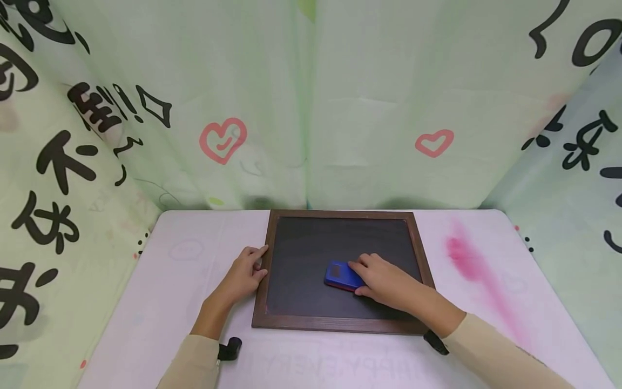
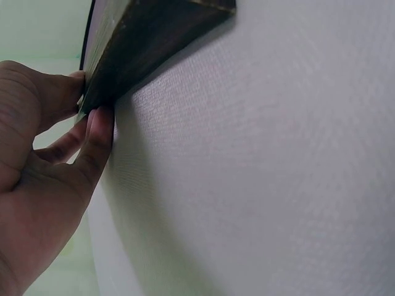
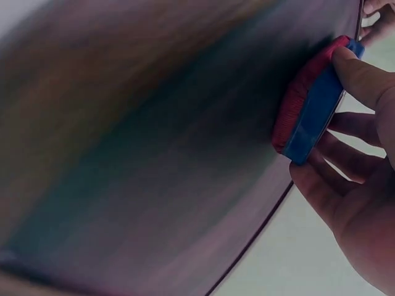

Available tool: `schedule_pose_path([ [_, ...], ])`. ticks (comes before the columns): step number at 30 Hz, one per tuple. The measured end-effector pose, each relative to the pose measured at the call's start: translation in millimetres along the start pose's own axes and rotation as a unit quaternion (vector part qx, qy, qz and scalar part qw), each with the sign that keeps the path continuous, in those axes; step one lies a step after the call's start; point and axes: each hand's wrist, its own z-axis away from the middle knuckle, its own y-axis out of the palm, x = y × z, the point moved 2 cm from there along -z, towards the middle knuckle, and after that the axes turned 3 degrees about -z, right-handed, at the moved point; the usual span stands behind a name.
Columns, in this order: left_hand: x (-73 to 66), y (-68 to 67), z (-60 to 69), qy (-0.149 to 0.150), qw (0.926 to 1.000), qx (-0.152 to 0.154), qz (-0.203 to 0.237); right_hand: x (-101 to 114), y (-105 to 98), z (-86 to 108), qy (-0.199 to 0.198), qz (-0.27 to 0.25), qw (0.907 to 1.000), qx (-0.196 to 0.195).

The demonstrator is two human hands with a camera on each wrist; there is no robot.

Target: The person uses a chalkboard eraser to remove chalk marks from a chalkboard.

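Note:
A small blackboard point(image 1: 306, 248) in a brown wooden frame lies flat on the white table. My left hand point(image 1: 244, 273) holds the frame's left edge, thumb and fingertips against its side. Up close in the left wrist view, the fingers of that hand point(image 2: 49, 142) meet the dark frame side point(image 2: 154, 46) near the tabletop. My right hand point(image 1: 386, 278) grips a blue eraser point(image 1: 342, 274) near the board's middle. Its red pad point(image 3: 302, 102) faces the board in the right wrist view, with thumb and fingers on the blue body.
A pink smear point(image 1: 468, 256) marks the white table point(image 1: 204, 237) right of the board. Faint mirrored lettering shows near the front. Pale green curtains point(image 1: 340, 97) with black writing and red hearts surround the back and sides.

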Motion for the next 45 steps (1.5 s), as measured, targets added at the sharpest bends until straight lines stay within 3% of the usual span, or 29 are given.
schedule_pose_path([
  [14, 1.0, 0.2, 0.0, 0.008, 0.9999, -0.005, 0.004, 34, 3, -80.5, 0.005, -0.001, 0.9985, 0.055],
  [20, 1.6, 2.4, -0.2, 0.012, 0.9999, -0.001, 0.011, 44, 6, -93.6, -0.002, -0.012, 0.9984, 0.055],
  [33, 0.4, -1.8, 0.8, 0.007, 1.0000, 0.002, 0.006, 37, 6, -70.7, 0.006, -0.026, 0.9989, 0.038],
  [45, 0.0, -2.1, 0.5, 0.009, 0.9999, 0.009, 0.005, -3, 1, -2.2, 0.046, -0.047, 0.9978, 0.003],
])
